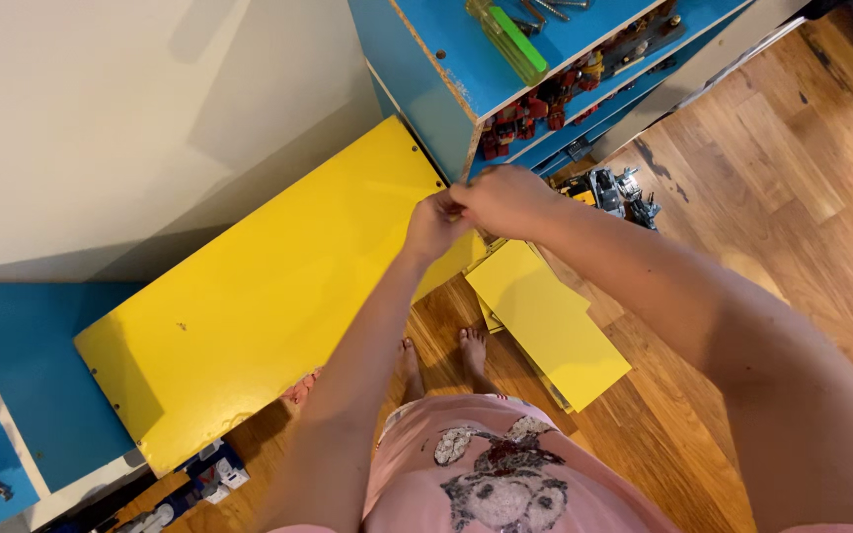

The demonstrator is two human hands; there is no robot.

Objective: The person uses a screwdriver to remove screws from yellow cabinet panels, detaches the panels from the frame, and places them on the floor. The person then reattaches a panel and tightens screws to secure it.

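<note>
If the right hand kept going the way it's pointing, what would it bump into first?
The right hand points at the left hand, which it seems to touch already. Beyond that lies the big yellow board, though depth is unclear.

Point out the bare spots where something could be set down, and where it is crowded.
Free: the large yellow panel, bare left of the left hand; and the wood floor right of the stacked yellow boards. Crowded: the blue shelf unit, tools on top, toys inside and at its foot, where the right hand works.

Yellow board (259, 296); blue shelf unit (426, 69); green screwdriver (510, 39).
</note>
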